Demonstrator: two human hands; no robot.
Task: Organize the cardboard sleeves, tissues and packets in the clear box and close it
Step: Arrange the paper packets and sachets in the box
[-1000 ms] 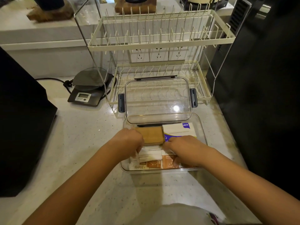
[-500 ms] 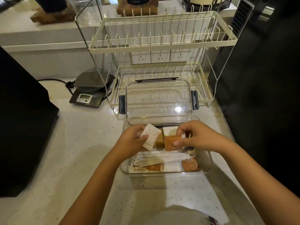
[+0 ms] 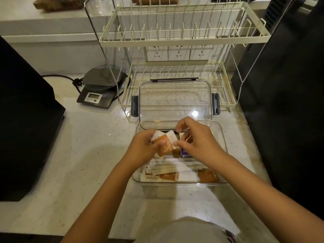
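A tall black appliance (image 3: 22, 120) stands at the left on the pale speckled stone desk (image 3: 84, 155), then a dark digital kitchen scale (image 3: 100, 88) and a cream two-tier wire dish rack (image 3: 175, 37). The rectangular clear plastic box (image 3: 222, 137) sits open mid-desk, its clear lid (image 3: 175, 100) leaning against the rack. Above it the left hand (image 3: 142, 148) grips orange-and-white paper packets (image 3: 165, 142); the right hand (image 3: 198, 142) pinches their edge. Another black appliance (image 3: 289, 102) stands right.

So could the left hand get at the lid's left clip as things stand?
Probably not right away: the left hand grips packets over the clear box. The left clip itself sits exposed beyond it.
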